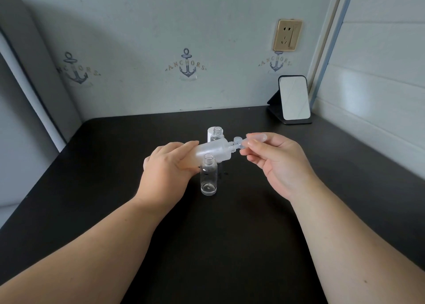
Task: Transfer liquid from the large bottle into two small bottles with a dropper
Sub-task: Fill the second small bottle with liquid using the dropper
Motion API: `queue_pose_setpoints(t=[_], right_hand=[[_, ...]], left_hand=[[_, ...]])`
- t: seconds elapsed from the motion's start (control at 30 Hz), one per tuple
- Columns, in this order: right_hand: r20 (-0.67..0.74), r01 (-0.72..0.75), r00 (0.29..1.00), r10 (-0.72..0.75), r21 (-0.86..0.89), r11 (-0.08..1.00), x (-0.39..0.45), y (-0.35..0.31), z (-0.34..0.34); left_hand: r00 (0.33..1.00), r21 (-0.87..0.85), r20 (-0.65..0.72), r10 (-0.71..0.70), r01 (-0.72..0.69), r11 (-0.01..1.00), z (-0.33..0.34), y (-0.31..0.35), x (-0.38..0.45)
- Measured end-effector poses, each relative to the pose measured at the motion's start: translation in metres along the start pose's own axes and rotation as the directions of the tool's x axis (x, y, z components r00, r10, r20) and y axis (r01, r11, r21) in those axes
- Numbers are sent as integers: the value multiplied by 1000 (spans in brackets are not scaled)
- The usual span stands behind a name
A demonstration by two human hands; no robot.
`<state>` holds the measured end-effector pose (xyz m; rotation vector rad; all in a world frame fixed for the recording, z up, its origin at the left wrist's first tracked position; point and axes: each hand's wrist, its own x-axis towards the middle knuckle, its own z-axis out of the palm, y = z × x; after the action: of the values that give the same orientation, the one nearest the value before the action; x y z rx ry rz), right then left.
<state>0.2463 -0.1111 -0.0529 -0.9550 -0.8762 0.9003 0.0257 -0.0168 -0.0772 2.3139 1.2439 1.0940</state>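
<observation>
Left hand [167, 165] grip wrapped round a frosted plastic large bottle [213, 150] tilted above the black counter [115, 165], neck toward 3 o'clock, right hand [276, 161] pinching a translucent dropper [250, 139] at its mouth, two clear small bottles [208, 177] upright at 6 and 12 o'clock of it.

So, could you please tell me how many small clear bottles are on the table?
2: one small bottle stands uncapped nearest the camera, the other small bottle behind the tilted large bottle, partly hidden. No others show.

Both forearms are bare to the frame edge, with no sleeves, gloves, rings or watches; fingernails are short and unpainted.
</observation>
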Motion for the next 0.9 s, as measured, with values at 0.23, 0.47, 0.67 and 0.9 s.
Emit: queue_pose_setpoints(t=[0.23,0.47,0.67,0.9], right_hand=[[35,-16,999,15,23,1000,1,1,-3],[-71,-30,997,44,189,982,4,-7,-13],[-129,-7,990,49,302,953,6,-7,-20],[-176,34,984,33,366,930,8,-9,-26]], left_hand=[[1000,-5,0,-10,10,1000,0,0,-1],[999,-22,-17,-52,51,998,-1,-2,0],[998,-20,-21,-60,60,998,-2,-3,0],[997,-35,-39,-71,70,997,-5,-4,1]])
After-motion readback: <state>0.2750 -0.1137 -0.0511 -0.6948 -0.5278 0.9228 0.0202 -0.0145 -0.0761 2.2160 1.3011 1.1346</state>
